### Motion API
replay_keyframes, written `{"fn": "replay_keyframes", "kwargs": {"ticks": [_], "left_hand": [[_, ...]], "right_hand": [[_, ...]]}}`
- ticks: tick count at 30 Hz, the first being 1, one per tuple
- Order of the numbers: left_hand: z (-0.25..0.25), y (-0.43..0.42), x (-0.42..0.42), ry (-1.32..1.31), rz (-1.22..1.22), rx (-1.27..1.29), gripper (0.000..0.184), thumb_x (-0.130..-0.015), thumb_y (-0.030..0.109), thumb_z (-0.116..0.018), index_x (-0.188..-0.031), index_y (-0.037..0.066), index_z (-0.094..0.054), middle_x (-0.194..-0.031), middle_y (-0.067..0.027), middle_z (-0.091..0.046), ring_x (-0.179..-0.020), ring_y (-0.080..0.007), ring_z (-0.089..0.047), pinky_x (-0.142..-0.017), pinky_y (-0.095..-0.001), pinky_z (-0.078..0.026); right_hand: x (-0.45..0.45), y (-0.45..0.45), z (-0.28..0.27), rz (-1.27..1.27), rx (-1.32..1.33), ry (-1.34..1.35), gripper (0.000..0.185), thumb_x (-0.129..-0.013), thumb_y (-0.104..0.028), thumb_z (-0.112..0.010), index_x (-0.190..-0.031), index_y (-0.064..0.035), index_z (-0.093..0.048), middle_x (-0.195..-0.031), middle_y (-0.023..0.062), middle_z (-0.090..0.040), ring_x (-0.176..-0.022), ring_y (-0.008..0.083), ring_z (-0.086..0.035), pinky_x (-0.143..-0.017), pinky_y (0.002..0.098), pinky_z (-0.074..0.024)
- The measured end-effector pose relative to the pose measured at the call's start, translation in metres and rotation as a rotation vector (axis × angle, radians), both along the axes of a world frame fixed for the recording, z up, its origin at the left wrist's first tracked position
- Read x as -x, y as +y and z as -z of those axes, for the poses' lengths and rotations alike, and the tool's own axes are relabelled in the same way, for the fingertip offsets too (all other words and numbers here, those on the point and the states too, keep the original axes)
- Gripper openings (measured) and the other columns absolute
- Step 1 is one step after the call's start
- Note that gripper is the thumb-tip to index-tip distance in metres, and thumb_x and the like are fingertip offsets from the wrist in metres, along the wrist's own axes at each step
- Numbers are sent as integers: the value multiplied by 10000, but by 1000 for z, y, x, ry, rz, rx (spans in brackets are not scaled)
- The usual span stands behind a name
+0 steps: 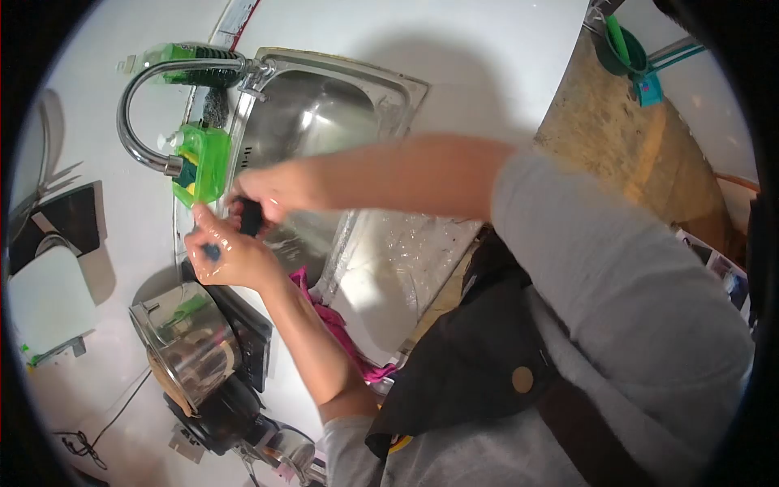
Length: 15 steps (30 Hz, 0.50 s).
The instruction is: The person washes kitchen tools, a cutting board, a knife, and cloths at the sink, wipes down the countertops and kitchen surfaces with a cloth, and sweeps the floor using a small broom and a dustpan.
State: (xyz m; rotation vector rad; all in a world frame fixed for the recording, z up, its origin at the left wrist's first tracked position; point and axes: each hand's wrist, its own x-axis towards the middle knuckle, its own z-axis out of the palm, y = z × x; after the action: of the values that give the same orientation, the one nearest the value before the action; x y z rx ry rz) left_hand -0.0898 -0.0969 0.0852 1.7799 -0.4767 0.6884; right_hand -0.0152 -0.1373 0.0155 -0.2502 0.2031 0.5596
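Observation:
Over the near left edge of the steel sink [260, 58], both hands are close together. My right hand [276, 188], fingers curled, grips a black object [251, 217] whose kind I cannot make out. My left hand [235, 258] is wet and closed; a small dark bluish piece [213, 252] shows between its fingers, and I cannot tell whether it belongs to the black object. Just beyond them stands a green sink caddy [213, 162] with a yellow and dark green sponge [187, 172] in it. The curved chrome tap [126, 122] ends beside the caddy.
Behind the tap lies a green-labelled clear bottle [174, 65]. A pink cloth [337, 331] hangs by the sink's wet drainboard [406, 252]. A shiny metal pot [191, 345] and black pan [219, 414] are to the left. Farther off, a green bucket [621, 53] is near the floor.

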Motion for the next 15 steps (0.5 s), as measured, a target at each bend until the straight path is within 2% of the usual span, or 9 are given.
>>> {"fn": "replay_keyframes", "kwargs": {"ticks": [1,2,3,5,7,9,11,14,15], "left_hand": [[-2,0,2,-147,-38,-189,393,-821,159,-626,-532,29,-394,-483,-52,-447,-455,-135,-444,-441,-271,-392],[-6,2,0,-300,-13,-370,345,-793,98,-638,-528,14,-433,-500,-69,-490,-447,-150,-444,-443,-268,-377],[-13,5,-1,-468,40,-592,294,-752,69,-654,-539,32,-455,-518,-66,-492,-447,-189,-457,-465,-293,-383],[-21,-2,-3,-815,179,-742,222,-702,18,-653,-561,49,-485,-531,-66,-493,-439,-230,-458,-455,-330,-382],[-19,1,-7,-771,438,-897,181,-688,14,-652,-581,64,-515,-574,-62,-518,-470,-225,-492,-459,-345,-392],[-12,6,-12,-694,592,-1094,114,-683,19,-632,-623,70,-550,-645,-73,-547,-540,-246,-527,-489,-358,-415],[5,10,-16,-577,639,-1340,35,-687,32,-593,-689,67,-591,-744,-101,-580,-647,-292,-564,-544,-367,-450],[27,-2,-21,-421,521,-1586,80,-777,128,-568,-782,88,-637,-794,-116,-605,-711,-260,-594,-614,-349,-469],[40,-3,-28,-441,540,-1507,101,-786,131,-553,-817,80,-635,-819,-132,-606,-747,-271,-592,-652,-363,-468]], "right_hand": [[-22,0,7,-212,30,-146,196,-810,-195,-522,-671,-58,-506,-531,19,-465,-519,162,-519,-494,312,-449],[-38,-5,13,-323,193,-513,201,-788,-227,-545,-697,-48,-538,-557,41,-508,-552,190,-551,-509,335,-466],[-53,-11,17,-354,346,-892,225,-767,-259,-569,-723,-38,-570,-583,63,-551,-584,219,-583,-525,358,-482],[-57,-28,-4,-352,865,-1209,232,-764,-263,-571,-732,-33,-575,-600,71,-560,-595,226,-588,-533,362,-484],[-54,-40,-35,-424,1392,-1244,239,-761,-266,-574,-741,-29,-580,-617,80,-569,-606,232,-593,-542,365,-486],[-54,-41,-52,-454,1695,-1242,246,-759,-270,-577,-749,-24,-585,-635,89,-578,-617,239,-597,-550,368,-489],[-55,-29,-54,-469,1856,-1241,254,-756,-273,-579,-758,-19,-590,-652,98,-587,-628,245,-602,-559,371,-491],[-50,6,-41,-487,1972,-1253,267,-752,-278,-583,-771,-12,-598,-678,111,-600,-645,255,-610,-572,376,-494],[-49,20,-33,-490,1987,-1255,272,-751,-280,-584,-775,-10,-601,-687,115,-605,-651,258,-612,-576,378,-495]]}}
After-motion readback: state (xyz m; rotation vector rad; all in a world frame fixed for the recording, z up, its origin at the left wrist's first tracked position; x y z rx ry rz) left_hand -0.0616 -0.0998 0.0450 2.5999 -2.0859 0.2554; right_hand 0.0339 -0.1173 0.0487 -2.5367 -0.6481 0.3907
